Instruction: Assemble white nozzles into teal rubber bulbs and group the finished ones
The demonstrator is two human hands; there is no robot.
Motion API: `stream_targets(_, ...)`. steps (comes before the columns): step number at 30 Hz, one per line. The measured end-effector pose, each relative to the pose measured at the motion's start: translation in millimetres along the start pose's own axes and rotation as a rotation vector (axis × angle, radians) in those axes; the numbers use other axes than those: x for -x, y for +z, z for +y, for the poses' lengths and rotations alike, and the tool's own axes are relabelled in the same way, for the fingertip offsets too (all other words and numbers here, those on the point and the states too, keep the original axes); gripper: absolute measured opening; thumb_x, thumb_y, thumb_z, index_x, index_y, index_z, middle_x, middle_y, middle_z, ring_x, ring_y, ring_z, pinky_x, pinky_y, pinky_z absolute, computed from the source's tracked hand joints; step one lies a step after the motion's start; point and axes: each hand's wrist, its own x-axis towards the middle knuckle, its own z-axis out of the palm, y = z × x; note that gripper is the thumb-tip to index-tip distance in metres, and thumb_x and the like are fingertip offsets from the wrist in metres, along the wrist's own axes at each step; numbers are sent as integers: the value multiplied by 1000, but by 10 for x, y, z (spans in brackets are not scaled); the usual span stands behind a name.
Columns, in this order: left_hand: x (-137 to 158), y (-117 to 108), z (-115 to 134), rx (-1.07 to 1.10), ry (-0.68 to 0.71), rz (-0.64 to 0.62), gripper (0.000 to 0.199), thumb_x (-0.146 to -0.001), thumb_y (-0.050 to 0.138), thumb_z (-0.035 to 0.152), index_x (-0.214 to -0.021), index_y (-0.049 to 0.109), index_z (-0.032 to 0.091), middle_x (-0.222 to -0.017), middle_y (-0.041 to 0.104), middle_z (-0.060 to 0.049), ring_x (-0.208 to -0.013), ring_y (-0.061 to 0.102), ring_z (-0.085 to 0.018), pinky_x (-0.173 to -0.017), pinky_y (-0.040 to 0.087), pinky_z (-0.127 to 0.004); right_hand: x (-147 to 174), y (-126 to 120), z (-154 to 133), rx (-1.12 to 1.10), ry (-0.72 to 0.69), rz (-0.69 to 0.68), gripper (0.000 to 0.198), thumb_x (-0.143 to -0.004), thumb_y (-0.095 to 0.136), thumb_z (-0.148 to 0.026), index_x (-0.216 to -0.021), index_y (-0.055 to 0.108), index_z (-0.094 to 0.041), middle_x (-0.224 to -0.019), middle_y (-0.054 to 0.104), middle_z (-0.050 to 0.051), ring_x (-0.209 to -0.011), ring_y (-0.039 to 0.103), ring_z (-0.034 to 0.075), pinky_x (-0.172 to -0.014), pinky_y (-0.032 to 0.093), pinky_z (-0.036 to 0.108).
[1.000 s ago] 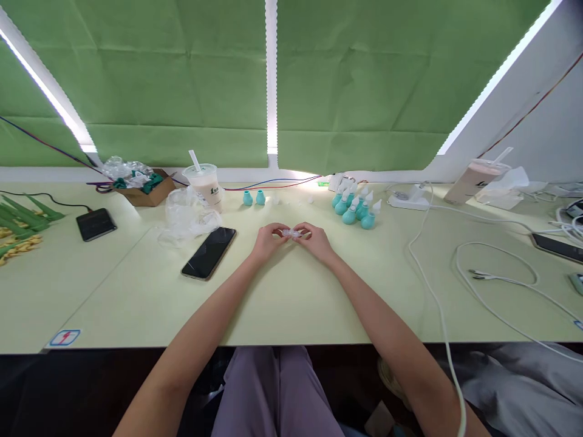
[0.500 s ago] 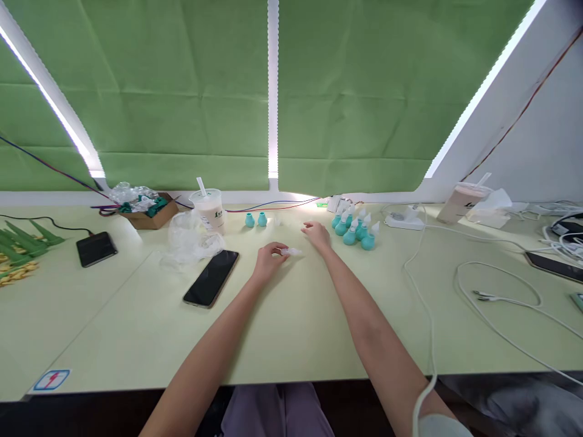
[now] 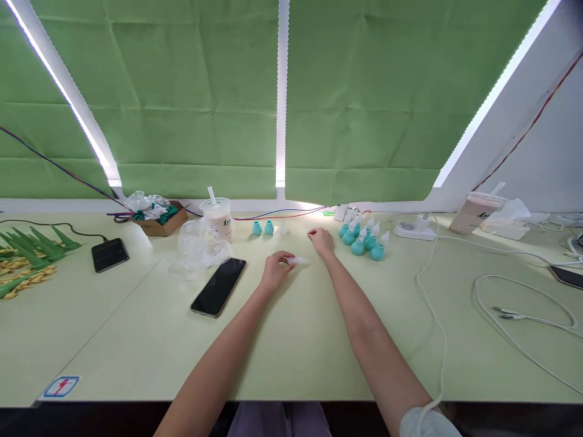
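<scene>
My left hand rests low over the table, thumb and fingers pinching a small clear plastic nozzle tip that points to the right. Further back and to the right is my right hand, its fingertips pressed together close to the tabletop; whatever they may hold is hidden or too small to make out. Just right of it stand several teal squeeze bulbs with whitish pointed tips. Two teal bulbs without tips stand behind my left hand, beside a small clear piece.
On the left lie a black phone, a crumpled clear bag, a drink cup and a cardboard box. At the right are a power strip, white cables and a second cup.
The view has shifted slightly, so the scene sits lower and further right. My right hand's fingers, loosely apart before, have come together. My left hand keeps its pinch on the nozzle tip.
</scene>
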Motion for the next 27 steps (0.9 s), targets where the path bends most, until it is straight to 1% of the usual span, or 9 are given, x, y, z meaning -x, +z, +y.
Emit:
stream_targets(4,-3,-5,-4,-11,11,16,18,-65,64,21,-82,66,19,-87,68,-4,-73,62,-15,-74,50,-31,6,-18,-58,55,-170,16,14,-80,54,-17,-79,67,-19,-93,65,10,-95,56,19,-71,41,26)
stream_targets(7,8,-9,12,-19,14,23,18,-65,64,19,-83,66,19,-87,68,-4,-74,63,-15,-73,50,-30,118,-92,-178,-88,-208,60,15,-82,49,-19,-82,65,-18,-94,65,8,-92,57,19,-74,42,29)
stream_targets(9,18,-4,25,-26,24,17,17,-65,63,18,-82,66,19,-87,69,-4,-74,63,-15,-74,50,-30,294,-196,-269,-257,-247,71,17,-82,48,-23,-84,64,-19,-93,66,5,-85,59,17,-75,44,30)
stream_targets(11,29,11,38,-21,30,1,17,-66,63,18,-83,66,19,-86,69,-4,-74,63,-16,-74,50,-30,553,-340,-333,-393,-359,12,17,-81,49,-27,-83,65,-21,-89,68,3,-84,61,17,-73,44,29)
stream_targets(14,47,50,59,5,42,-32,18,-66,64,20,-84,66,18,-86,68,-5,-73,63,-16,-72,50,-30,995,-569,-342,-388,-526,-50,15,-80,54,-29,-79,68,-24,-86,70,0,-82,62,17,-78,43,31)
stream_targets(17,74,89,86,1,72,-76,18,-65,65,21,-82,66,17,-83,68,-5,-73,62,-16,-71,50,-29,1327,-718,-256,-300,-497,-19,14,-80,55,-30,-80,69,-26,-86,71,-1,-74,63,17,-77,40,33)
stream_targets(19,95,102,107,-4,90,-108,18,-65,65,21,-82,66,18,-84,68,-4,-74,62,-15,-72,50,-29,1437,-760,-184,-253,-450,17,13,-81,56,-30,-80,69,-26,-86,71,-1,-70,62,16,-76,37,33)
stream_targets(22,117,100,139,-8,95,-127,18,-65,64,21,-83,66,18,-86,68,-4,-75,62,-15,-74,49,-29,1476,-777,-120,-219,-426,54,12,-81,57,-30,-79,68,-26,-84,71,-2,-69,61,15,-75,34,32)
stream_targets(27,122,93,155,-25,80,-129,18,-65,65,21,-83,66,18,-85,68,-4,-75,62,-15,-74,49,-29,1461,-787,-128,-154,-484,37,10,-81,58,-30,-82,67,-25,-80,71,-3,-67,60,13,-75,30,32)
